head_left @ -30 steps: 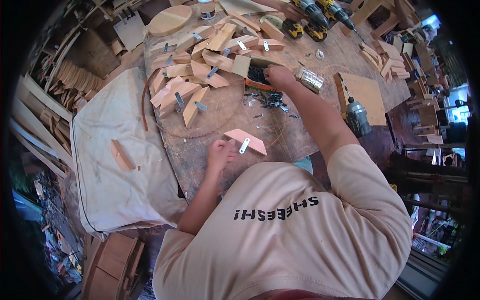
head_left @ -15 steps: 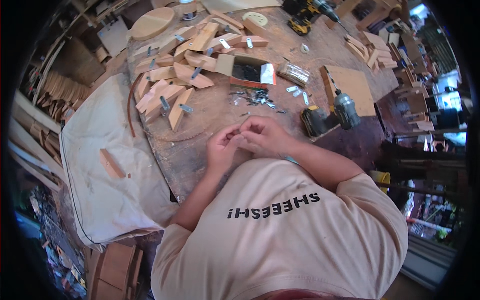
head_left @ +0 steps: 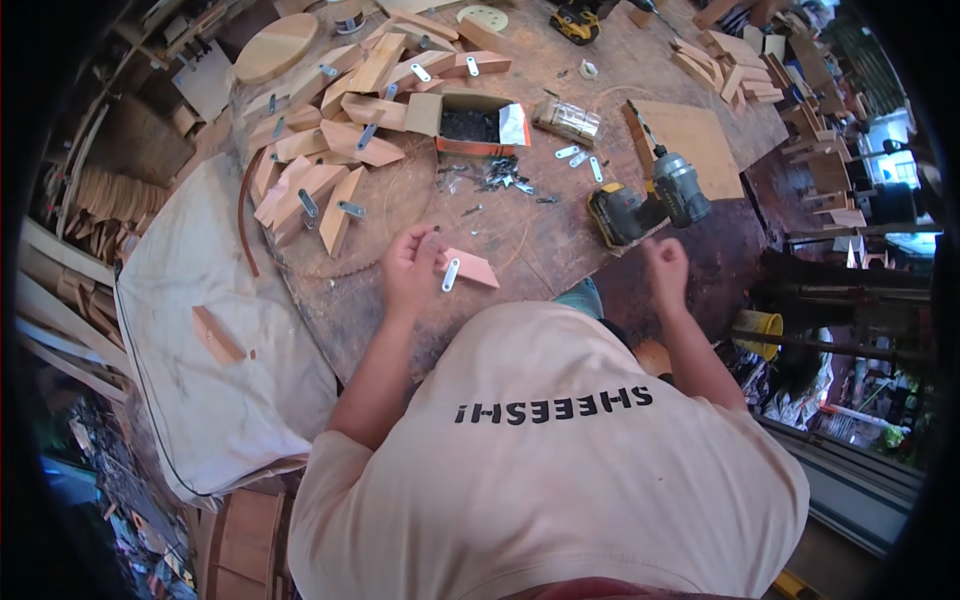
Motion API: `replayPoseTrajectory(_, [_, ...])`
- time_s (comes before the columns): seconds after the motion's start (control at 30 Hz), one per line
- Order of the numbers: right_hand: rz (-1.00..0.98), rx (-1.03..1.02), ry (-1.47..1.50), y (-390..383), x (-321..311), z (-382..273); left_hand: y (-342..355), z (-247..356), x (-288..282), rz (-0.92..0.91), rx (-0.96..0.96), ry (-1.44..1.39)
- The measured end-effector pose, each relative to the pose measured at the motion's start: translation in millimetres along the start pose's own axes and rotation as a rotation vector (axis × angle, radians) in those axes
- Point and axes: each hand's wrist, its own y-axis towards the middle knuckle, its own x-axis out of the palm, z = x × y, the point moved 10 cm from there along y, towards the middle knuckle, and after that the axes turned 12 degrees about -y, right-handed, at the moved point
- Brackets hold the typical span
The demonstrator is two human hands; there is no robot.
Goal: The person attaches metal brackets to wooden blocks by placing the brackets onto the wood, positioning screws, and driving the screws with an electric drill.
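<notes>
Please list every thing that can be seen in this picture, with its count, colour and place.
workbench: one, brown wood, centre.
wooden wedge with metal plate: one, pinkish wood, grey plate, at the left hand's fingers.
cordless drill: one, grey and black with yellow, on the bench, just beyond the right hand.
box of screws: one, orange card, dark contents, upper centre.
loose screws: many, dark, in front of the box.
pile of wedges: many, light wood, some with plates, upper left.
round wooden disc: one, light wood, top left.
white sheet: one, left of the bench.
small wood block: one, on the sheet.
left hand: one, touching the wedge.
right hand: one, empty as far as shows, near the drill.
</notes>
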Motion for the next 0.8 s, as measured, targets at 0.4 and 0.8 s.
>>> replayPoseTrajectory(0.4, [-0.389,-0.309,-0.051,52.8,63.3,-103.4,1.0,-19.9,-9.0,-0.033,-0.195,-0.24])
replayPoseTrajectory(0.8, [-0.917,-0.948,-0.3,-126.8,132.2,-259.0,-8.9,-11.1,-9.1,0.031,-0.241,-0.784])
